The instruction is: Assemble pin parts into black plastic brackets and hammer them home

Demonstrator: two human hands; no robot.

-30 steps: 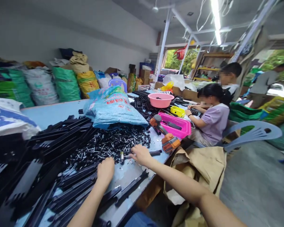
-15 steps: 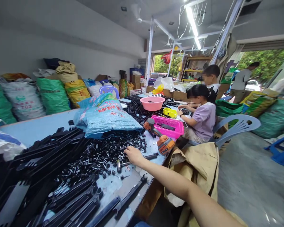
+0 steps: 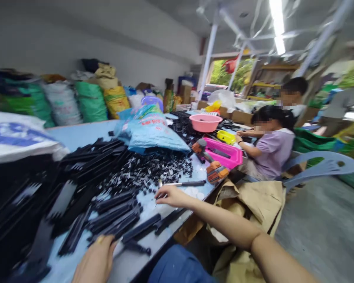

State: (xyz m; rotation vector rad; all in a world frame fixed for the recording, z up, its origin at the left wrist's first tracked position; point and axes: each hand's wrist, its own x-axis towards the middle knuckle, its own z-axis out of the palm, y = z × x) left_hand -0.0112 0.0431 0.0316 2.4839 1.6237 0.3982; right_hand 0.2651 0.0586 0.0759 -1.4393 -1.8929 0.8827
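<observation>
My right hand (image 3: 171, 195) is above the table's near side, fingers pinched on a thin, small metal pin, blurred at the fingertips. Just behind it lies a hammer (image 3: 191, 183) with a dark grip. My left hand (image 3: 96, 259) is low in the view, its fingers curled at the end of a black plastic bar (image 3: 137, 247); part of the grip is hidden. More black bars (image 3: 118, 214) lie side by side beyond it. A heap of small black-capped metal pins (image 3: 147, 169) spreads behind both hands.
A blue woven sack (image 3: 156, 133), an orange cordless drill (image 3: 216, 171), a pink basket (image 3: 236, 159) and a pink basin (image 3: 205, 122) stand on the table. Long black parts pile up at left. Co-workers sit at right beside a blue chair (image 3: 321, 167); brown sacking (image 3: 253, 208) hangs near my arm.
My left hand has come into view at the bottom, by the black bars. My right hand has drawn back from the heap, fingers pinched. The view has swung left and down.
</observation>
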